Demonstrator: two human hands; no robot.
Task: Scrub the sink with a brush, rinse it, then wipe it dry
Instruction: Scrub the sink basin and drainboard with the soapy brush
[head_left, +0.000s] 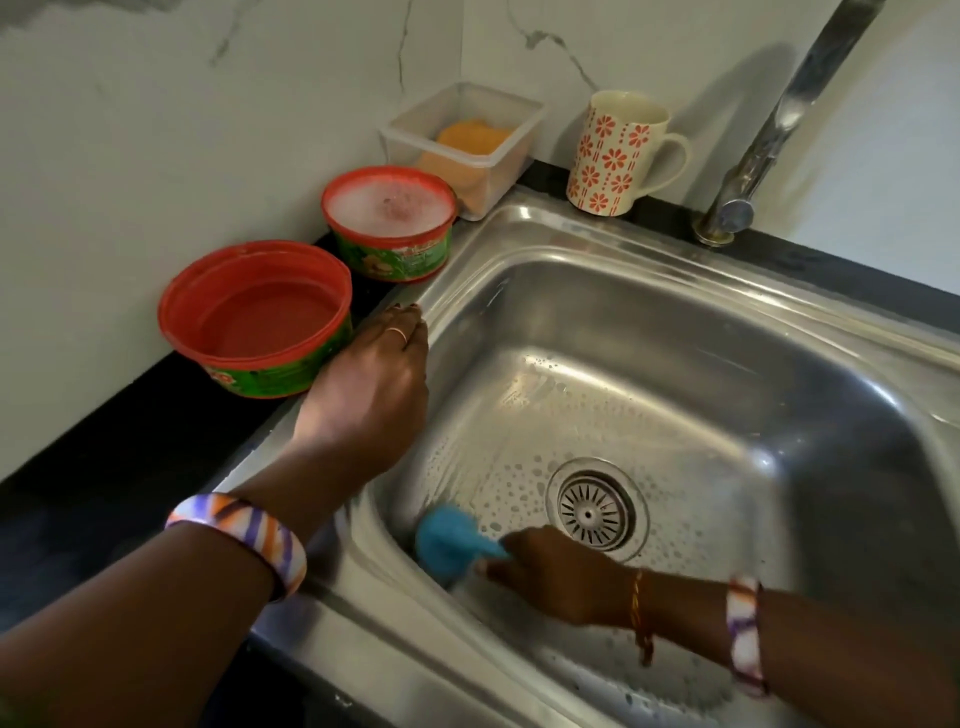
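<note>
The fingers of the right hand (561, 574) curl round the handle of the blue brush (449, 538), grasping it. The brush head lies against the basin floor at the near-left corner of the sink (753, 332), just beside the drain strainer (596, 506). The left hand (371, 387) lies palm down on the left rim of the sink, fingers straight and released, holding nothing; a ring shows on one finger. Each wrist carries a striped bangle, and the right wrist also carries a thread band.

Soap bubbles cover the basin floor around the drain. The left forearm crosses the near-left rim and hides part of it.

On the dark counter (78, 519) left of the sink stand two red tubs: the near tub (254, 317) holds reddish liquid, the far tub (389, 221) holds foam. Behind them stands a clear plastic container (462, 145) with an orange sponge inside. A floral mug (621, 153) stands upright at the back rim. The metal tap (779, 119) rises at the back right, tilted. The wall (156, 104) behind is white with grey veining
</note>
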